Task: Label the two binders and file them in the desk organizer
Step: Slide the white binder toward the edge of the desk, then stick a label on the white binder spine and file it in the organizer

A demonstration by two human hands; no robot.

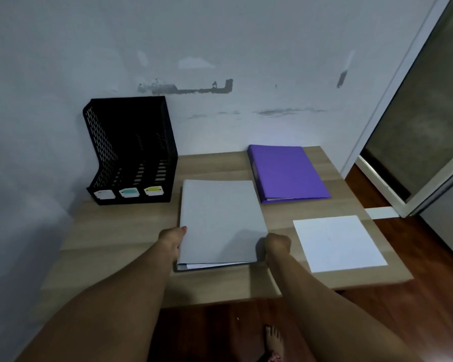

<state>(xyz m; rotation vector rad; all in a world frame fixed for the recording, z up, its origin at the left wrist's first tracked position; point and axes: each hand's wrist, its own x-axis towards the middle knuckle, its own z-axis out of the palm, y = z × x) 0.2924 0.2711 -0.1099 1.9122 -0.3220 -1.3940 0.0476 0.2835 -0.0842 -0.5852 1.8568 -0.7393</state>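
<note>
A grey binder (220, 218) lies flat in the middle of the wooden desk (120, 231). My left hand (173, 240) grips its left edge and my right hand (277, 244) grips its right edge near the front corner. A purple binder (288, 173) lies flat behind and to the right. A black mesh desk organizer (131, 150) with three slots stands at the back left against the wall; small tags in white, teal and yellow sit on its front. A white sheet (338, 242) lies at the right of the desk.
The wall runs right behind the desk. To the right is a door frame (392, 142) and dark wooden floor. My bare foot (273, 340) shows on the floor below the desk's front edge.
</note>
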